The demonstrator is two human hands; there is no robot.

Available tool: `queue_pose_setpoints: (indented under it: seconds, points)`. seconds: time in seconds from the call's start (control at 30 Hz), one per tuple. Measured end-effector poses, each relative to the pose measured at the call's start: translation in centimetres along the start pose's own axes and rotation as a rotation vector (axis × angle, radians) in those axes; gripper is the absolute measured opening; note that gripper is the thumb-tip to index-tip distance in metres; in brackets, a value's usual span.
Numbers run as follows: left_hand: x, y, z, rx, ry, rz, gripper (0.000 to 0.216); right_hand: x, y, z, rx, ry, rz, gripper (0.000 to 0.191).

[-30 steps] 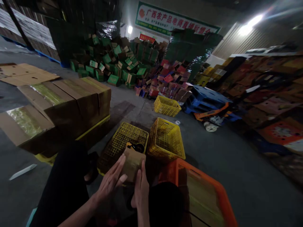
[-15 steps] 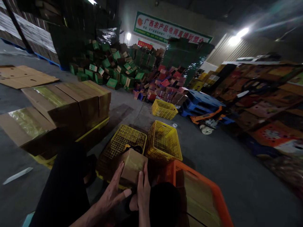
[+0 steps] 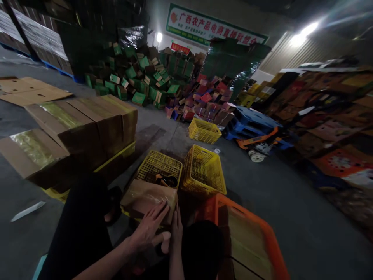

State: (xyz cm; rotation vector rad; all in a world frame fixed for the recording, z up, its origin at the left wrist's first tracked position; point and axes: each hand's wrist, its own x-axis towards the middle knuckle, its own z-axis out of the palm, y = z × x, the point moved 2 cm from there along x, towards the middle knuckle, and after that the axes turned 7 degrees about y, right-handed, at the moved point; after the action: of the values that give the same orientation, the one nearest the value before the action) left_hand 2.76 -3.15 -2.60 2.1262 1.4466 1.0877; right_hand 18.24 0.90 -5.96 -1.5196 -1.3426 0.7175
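**Both hands on a taped cardboard box**

The left hand lies spread, palm down, on the near end of the cardboard box (its top glossy with tape). The right hand presses flat, fingers together, against the box's near right corner. Beyond the fingertips stands a yellow crate; right of the right hand, an orange crate.

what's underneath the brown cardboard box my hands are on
The cardboard box lies on an upturned yellow crate, covering its near part. Left hand and right hand rest on the box. A dark tape dispenser sits behind it. Whatever is under the crate is hidden.
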Motion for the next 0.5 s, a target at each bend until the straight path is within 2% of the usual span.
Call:
queue_pose_setpoints:
  seconds: [0.1, 0.23, 0.5]
  points:
    - [0.2, 0.3, 2.4, 0.022, -0.044, -0.003, 0.078, 0.1, 0.6, -0.6, 0.038, 0.005, 0.228, 0.083]
    - [1.0, 0.3, 4.3, 0.032, -0.102, 0.034, 0.072, 0.0, 0.8, -0.9, -0.002, 0.022, 0.18, 0.082]
    - [2.5, -0.3, 5.2, 0.159, -0.125, 0.066, 0.072, 0.5, 1.2, -0.4, 0.063, 0.074, 0.173, 0.074]
